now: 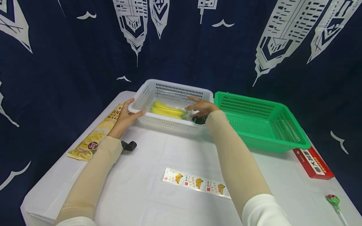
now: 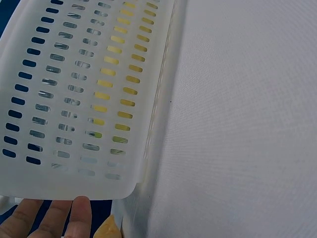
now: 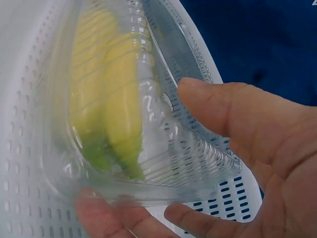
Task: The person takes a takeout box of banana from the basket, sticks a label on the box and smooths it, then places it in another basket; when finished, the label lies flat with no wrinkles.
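Observation:
My left hand (image 1: 124, 119) grips the near left corner of a white plastic basket (image 1: 169, 122), thumb along the near rim. In the left wrist view its fingertips (image 2: 81, 210) show at the basket's end wall. Inside the basket lies a clear plastic box (image 3: 168, 158) with long yellow, green-ended produce (image 3: 124, 99), banana-like in shape. My right hand (image 1: 202, 106) reaches over the basket's right end and holds the box's end. In the right wrist view the fingers (image 3: 99, 213) lie behind the clear rim, and the thumb overlaps the box's side.
A green basket (image 1: 266, 144) stands right of the white one, with a red box (image 1: 314, 163) by its near corner. At the left is a yellow food bag (image 1: 96, 138). A strip of banana-printed packets (image 1: 195, 183) and a lollipop (image 1: 333, 201) lie nearer on the white-covered table (image 1: 135, 188).

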{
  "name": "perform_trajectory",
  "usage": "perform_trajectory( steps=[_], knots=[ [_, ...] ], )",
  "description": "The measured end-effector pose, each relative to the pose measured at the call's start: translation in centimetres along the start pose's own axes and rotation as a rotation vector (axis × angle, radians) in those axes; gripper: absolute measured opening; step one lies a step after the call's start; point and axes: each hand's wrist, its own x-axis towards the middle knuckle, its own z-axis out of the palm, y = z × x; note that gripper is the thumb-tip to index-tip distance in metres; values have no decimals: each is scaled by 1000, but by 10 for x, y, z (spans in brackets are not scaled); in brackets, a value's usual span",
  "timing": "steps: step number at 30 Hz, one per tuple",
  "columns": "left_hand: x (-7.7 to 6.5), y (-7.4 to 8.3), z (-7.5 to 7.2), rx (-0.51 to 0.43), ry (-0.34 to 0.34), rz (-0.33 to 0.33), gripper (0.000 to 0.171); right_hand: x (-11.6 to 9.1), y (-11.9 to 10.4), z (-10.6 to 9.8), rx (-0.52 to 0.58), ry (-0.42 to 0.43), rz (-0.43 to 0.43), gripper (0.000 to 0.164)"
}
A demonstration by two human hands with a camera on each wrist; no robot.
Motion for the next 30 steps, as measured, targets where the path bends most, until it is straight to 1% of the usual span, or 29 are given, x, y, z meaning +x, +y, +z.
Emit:
perform_trajectory(
  steps=[5, 11, 15, 19, 25, 30],
  knots=[
    [0, -1, 0, 6, 7, -10, 99, 3, -2, 1, -63, 14, 11, 92],
    [1, -3, -1, 12, 1, -12, 100, 1, -4, 4, -63, 2, 18, 94],
    [1, -2, -1, 11, -1, -9, 100, 0, -5, 2, -74, 5, 6, 93],
    [0, 1, -1, 15, 3, -10, 100, -1, -7, 2, -35, 13, -9, 91],
    [0, 1, -1, 13, 7, -16, 100, -8, -15, 5, -54, 65, -10, 91],
    [-1, 1, 0, 21, 7, -13, 99, -16, -22, 11, 61, 101, -29, 92]
  ],
)
